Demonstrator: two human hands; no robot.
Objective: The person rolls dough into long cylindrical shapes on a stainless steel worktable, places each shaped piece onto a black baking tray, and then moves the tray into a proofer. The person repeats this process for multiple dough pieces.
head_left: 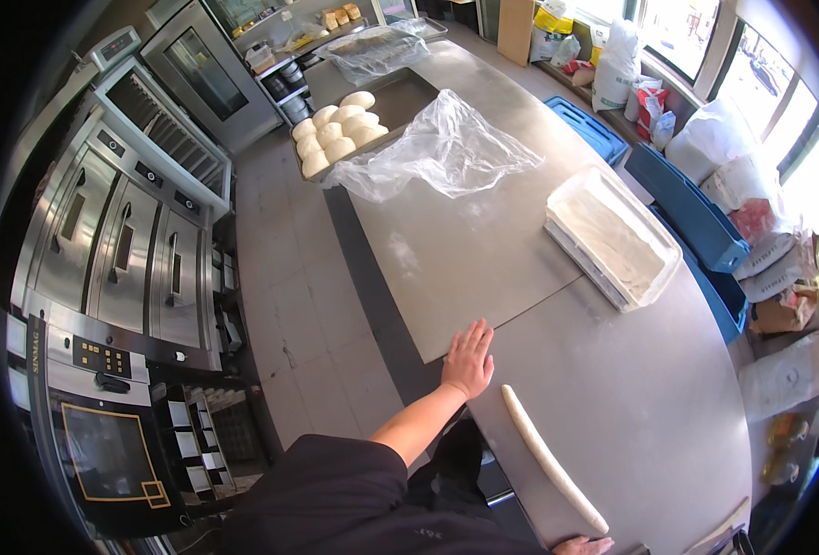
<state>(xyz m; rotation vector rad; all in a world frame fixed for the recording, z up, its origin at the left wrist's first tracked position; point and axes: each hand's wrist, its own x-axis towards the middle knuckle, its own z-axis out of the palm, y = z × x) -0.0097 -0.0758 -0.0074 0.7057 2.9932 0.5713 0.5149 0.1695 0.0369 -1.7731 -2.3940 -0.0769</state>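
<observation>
Dough rope (554, 460) lies on the steel table (654, 398).
Left hand (468, 361) open, empty; right hand (583, 546) cropped, grip impossible to tell. Light, even palm pressure should keep thickness uniform.

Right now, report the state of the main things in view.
Dough rope: rolled long, slightly curved
Dough balls: clustered in tray
Tray: partly filled
Plastic sheet: crumpled
Powder bin: uncovered
Oven doors: shut
Left hand: open, palm down
Right hand: near rope's end, mostly out of frame

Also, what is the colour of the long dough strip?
The dough strip is creamy white, in the head view.
</observation>
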